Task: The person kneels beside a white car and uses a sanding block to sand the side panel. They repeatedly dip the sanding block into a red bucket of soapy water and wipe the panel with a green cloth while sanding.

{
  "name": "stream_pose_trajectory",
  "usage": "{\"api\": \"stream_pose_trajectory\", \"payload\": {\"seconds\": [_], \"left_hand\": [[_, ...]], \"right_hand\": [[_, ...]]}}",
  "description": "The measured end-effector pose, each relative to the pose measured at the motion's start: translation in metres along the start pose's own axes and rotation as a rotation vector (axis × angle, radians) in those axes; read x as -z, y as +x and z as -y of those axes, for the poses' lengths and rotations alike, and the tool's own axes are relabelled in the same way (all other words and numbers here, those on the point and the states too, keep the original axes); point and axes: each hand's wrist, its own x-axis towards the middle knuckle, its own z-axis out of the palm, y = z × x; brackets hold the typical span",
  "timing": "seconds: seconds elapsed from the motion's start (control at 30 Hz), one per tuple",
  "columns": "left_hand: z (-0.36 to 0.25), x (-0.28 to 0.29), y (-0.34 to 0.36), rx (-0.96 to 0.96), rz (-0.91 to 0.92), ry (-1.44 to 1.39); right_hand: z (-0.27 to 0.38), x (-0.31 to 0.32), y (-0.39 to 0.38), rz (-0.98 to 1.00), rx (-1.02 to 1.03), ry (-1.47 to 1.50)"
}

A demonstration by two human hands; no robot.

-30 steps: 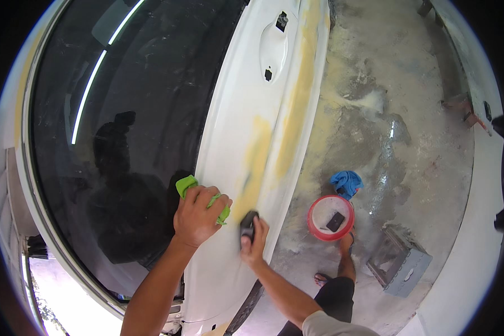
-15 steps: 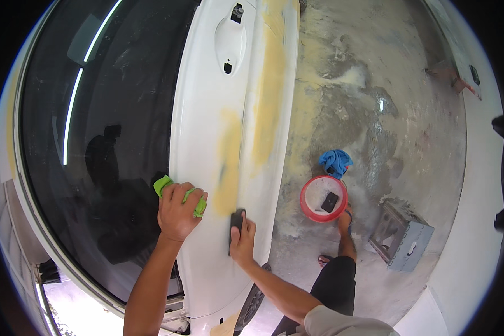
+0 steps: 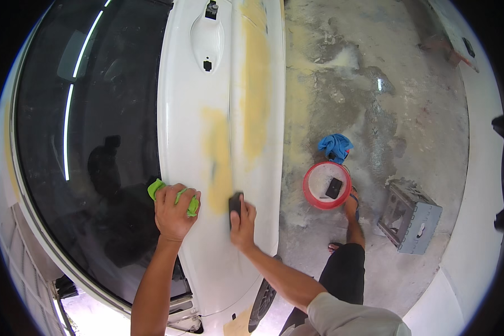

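My left hand grips a crumpled green cloth where the dark car window meets the white door panel. My right hand is closed on a black block, held against the panel just at the lower right end of a yellowish patch; the hand is slightly blurred. A second long yellow patch runs along the upper door. Above sits a door-handle recess with dark openings.
On the stained concrete floor are a red basin holding pale liquid and a black object, a blue cloth beside it, and a grey step-like crate. My legs and feet show below the basin. A white panel curves along the far right.
The view has shifted and turned, so the door now appears more upright and further left. My right hand with the block has moved upward along the panel, alongside the lower yellow patch.
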Motion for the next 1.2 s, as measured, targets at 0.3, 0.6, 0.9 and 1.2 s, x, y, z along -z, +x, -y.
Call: {"api": "stream_pose_trajectory", "payload": {"seconds": [0.3,0.6,0.9,1.2], "left_hand": [[-0.001,0.002,-0.002,0.013,0.023,-0.007],[0.003,-0.002,-0.006,0.004,-0.017,0.004],[0.002,0.007,-0.001,0.022,0.004,-0.059],[0.005,0.000,-0.010,0.048,0.035,-0.042]], "right_hand": [[0.028,0.001,0.066,-0.098,0.296,-0.192],[0.054,-0.001,0.180,-0.136,0.592,-0.194],[-0.021,0.003,0.022,0.014,0.541,-0.110],[0.074,0.002,0.218,-0.143,0.618,-0.167]]}}
